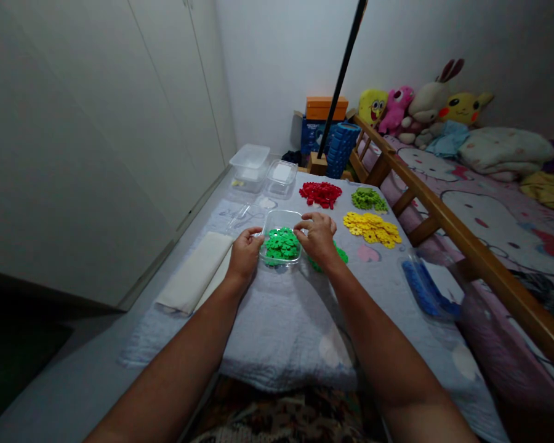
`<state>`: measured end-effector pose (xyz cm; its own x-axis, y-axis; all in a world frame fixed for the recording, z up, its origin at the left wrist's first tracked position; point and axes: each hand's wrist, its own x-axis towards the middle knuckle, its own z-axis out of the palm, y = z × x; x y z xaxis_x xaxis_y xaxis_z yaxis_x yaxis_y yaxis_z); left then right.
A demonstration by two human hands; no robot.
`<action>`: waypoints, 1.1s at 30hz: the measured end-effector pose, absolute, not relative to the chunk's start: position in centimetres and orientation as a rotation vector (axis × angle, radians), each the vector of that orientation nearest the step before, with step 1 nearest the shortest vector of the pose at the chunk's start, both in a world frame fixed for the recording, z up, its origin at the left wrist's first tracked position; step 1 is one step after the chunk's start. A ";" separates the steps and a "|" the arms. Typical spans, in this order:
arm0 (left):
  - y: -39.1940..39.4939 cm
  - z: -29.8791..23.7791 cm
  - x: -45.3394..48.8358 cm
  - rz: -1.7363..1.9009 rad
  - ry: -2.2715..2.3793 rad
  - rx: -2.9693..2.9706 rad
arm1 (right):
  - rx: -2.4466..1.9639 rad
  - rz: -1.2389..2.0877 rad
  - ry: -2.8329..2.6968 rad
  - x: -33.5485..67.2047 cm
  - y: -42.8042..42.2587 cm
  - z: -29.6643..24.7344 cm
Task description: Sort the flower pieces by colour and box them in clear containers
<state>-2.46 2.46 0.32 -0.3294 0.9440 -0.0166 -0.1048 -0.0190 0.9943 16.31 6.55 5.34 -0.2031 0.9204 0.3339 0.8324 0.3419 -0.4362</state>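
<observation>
A clear plastic container [282, 216] holding green snowflake-shaped plastic pieces [281, 245] sits in front of me on the cloth-covered table. My left hand [246, 252] grips the container's left wall, thumb and fingers closed on the rim. Over the right rim is my right hand [317, 237], its fingertips pinched together. Whether it has a piece or the rim between them is too small to tell. Beneath and beside this hand lies a second pile of green pieces [340, 252], partly hidden by the wrist.
Beyond lie piles of red pieces [321, 194], yellow pieces [372, 229] and light green pieces [368, 199]. A container of blue pieces [427, 289] stands right, beside the wooden bed rail [436, 212]. Clear boxes [249, 159] are at the back left; a folded cream cloth [196, 271] is left.
</observation>
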 end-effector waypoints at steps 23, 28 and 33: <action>2.3 0.6 -2.4 1.502 1.375 0.940 | -1.818 0.123 -2.068 24.1 6.7 1.2; 2.4 0.4 -2.4 1.503 1.365 0.943 | -1.851 0.199 -2.055 24.0 6.5 1.5; 2.5 0.2 -2.5 1.503 1.370 0.953 | -1.853 0.300 -1.981 23.8 6.4 1.9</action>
